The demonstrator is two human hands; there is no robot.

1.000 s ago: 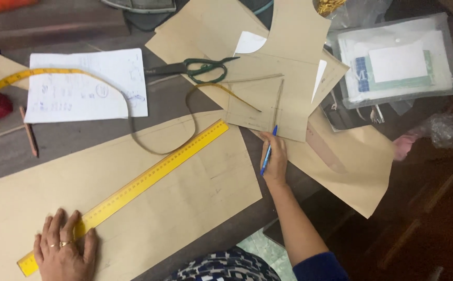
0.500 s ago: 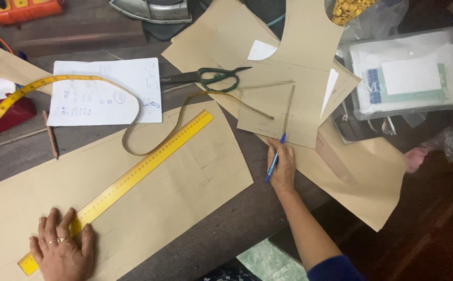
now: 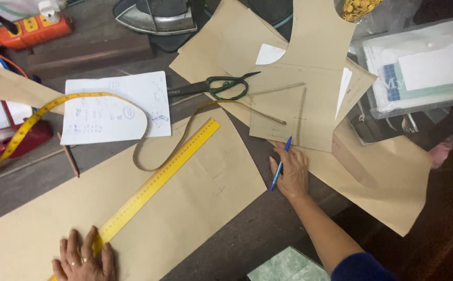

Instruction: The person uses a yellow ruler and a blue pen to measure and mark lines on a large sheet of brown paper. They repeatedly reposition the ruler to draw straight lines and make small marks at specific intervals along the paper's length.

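Dark wooden worktop (image 3: 247, 237), crowded with brown pattern paper. Largest sheet (image 3: 195, 208) runs from the bottom left up toward the centre; a long yellow ruler (image 3: 156, 184) lies on it at a slant.

My left hand (image 3: 83, 260) rests flat on the ruler's lower end, fingers (image 3: 73, 245) spread, pressing ruler and paper down. A ring shows on one finger.

My right hand (image 3: 291, 174) lies at the edge of a second stack of cut paper pieces (image 3: 299, 67), well apart from the left hand. Its fingers pinch a blue pen (image 3: 280, 164), tip pointing up toward a clear set square (image 3: 281, 112) lying on that stack.

Green-handled scissors (image 3: 213, 86) lie just left of the set square, blades toward a white note sheet (image 3: 112, 106) with handwriting. A yellow tape measure (image 3: 70, 101) curves over the note sheet and loops down onto the big sheet. A pencil (image 3: 70, 158) lies left of the ruler, beside the big sheet's edge.

Far edge: an iron (image 3: 159, 15), an orange power strip (image 3: 31, 31), a red tape dispenser (image 3: 15, 138) at left. Clear plastic folder (image 3: 419, 67) with papers at right.
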